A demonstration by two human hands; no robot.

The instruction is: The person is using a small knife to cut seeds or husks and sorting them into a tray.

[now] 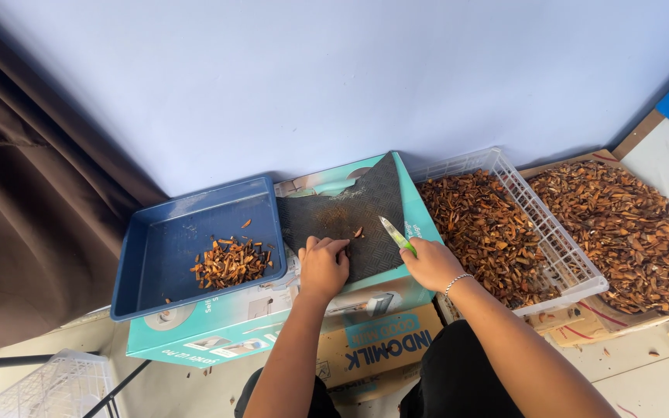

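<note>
left hand (324, 267) curled, fingertips pressing on black textured mat (350, 217). right hand (430, 263) gripping green-handled knife (396, 234), blade over mat near small brown piece (358, 231). mat lies on teal box (272, 321). blue tray (195, 244) at left holds cut chips; white basket (551, 232) at right full of brown pieces.

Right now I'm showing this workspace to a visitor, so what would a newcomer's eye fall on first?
First, the two hands at centre on a black mat: the right hand grips a green-handled knife, and the left hand presses down beside it. Next, heaps of brown chips fill a white basket and a cardboard tray on the right. A blue tray on the left holds only a small pile.
</note>
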